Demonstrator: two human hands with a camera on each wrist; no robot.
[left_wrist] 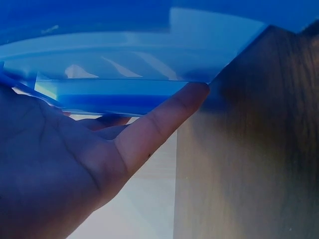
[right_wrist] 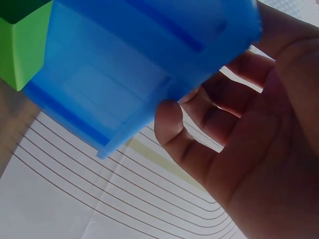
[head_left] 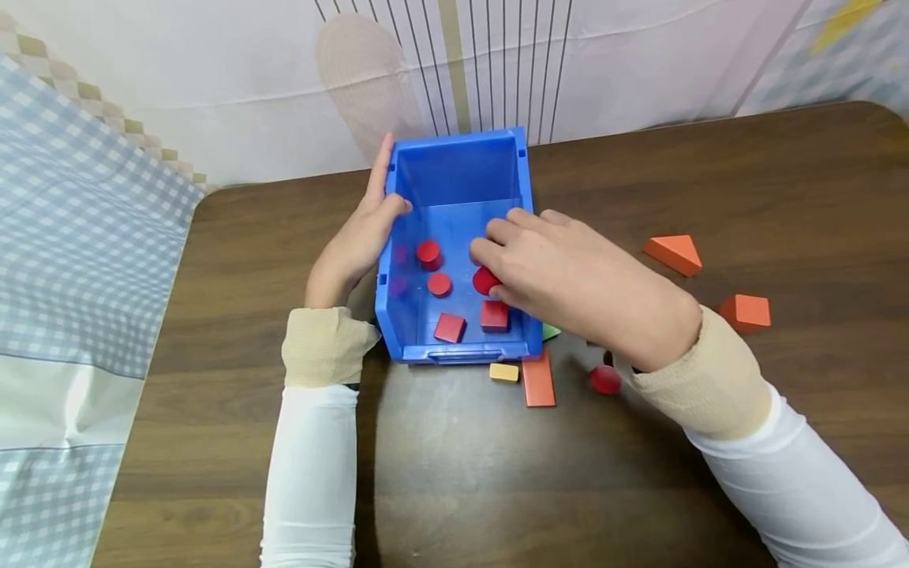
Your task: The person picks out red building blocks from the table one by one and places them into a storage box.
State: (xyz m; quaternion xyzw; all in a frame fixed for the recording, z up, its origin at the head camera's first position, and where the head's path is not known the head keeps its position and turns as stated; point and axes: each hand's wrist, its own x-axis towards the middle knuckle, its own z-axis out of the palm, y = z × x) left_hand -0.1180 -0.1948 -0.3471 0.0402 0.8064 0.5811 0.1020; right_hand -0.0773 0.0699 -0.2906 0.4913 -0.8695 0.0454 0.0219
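A blue plastic bin [head_left: 461, 142] stands on the table. My left hand [head_left: 362, 237] grips its left wall, thumb over the rim and fingers along the outside; the left wrist view shows one finger [left_wrist: 159, 122] stretched against the wall. Over the bin's right side, my right hand [head_left: 561, 268] pinches a red round block [head_left: 485, 281] between thumb and fingers. Inside the bin lie a red cylinder [head_left: 429, 254], a red disc [head_left: 439, 285] and two red square blocks, one tilted [head_left: 450, 327] and one straight [head_left: 494, 315]. In the right wrist view the bin's wall hides the held block.
In front of the bin lie a yellow block [head_left: 504, 373], an orange flat block [head_left: 539, 380] and a red round block [head_left: 605, 380]. A green block [right_wrist: 30, 47] is beside the bin. Farther right are an orange triangle [head_left: 675, 252] and an orange block [head_left: 747, 312]. A curtain [head_left: 248, 79] hangs behind.
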